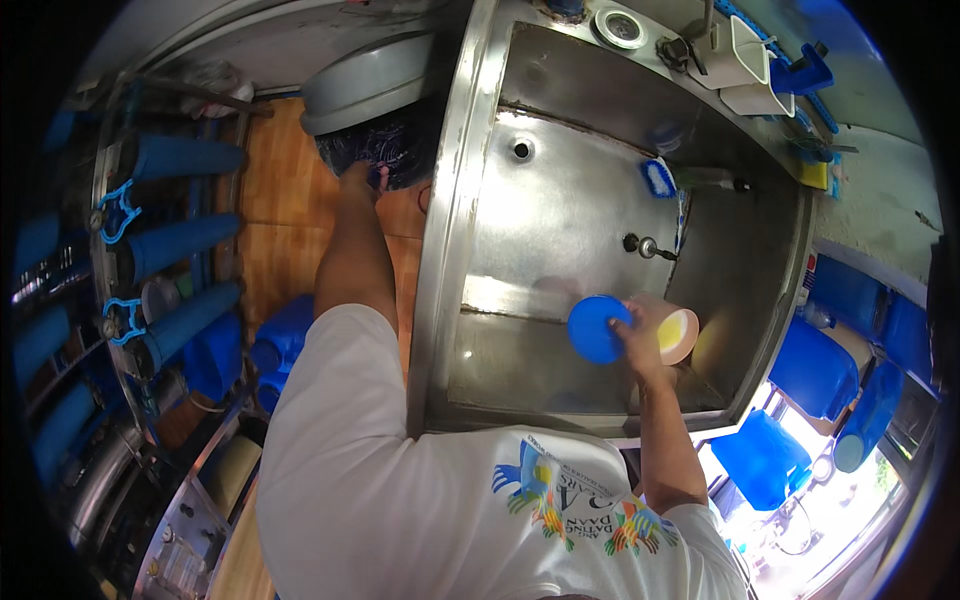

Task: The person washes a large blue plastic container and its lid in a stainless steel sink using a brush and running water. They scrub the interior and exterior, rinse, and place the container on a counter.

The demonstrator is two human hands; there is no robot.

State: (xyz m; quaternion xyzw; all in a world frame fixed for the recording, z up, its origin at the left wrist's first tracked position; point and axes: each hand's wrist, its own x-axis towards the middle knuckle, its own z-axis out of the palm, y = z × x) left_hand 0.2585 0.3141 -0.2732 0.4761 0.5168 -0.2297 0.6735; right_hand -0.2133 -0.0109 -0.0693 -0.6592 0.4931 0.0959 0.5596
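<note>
My left hand (pixel 367 174) reaches down beside the steel sink to a dark bin (pixel 375 139). Its fingers are at the near edge of the bin, partly lost in shadow, so their grip is unclear. Above the bin, a grey plastic lid or cover (pixel 375 79) stands tilted. Over the near part of the sink (pixel 555 202), my right hand (pixel 641 341) holds a round blue lid (pixel 598 328) and a pinkish plastic container (pixel 686 345) together. Something yellow and white shows inside the container's mouth.
In the sink are a blue and white scrub brush (pixel 658 178) and a metal fitting (pixel 645 245). White holders (pixel 739 56) line the far ledge. Blue filter housings (pixel 184 240) are racked at left. Blue water jugs (pixel 814 367) stand at right.
</note>
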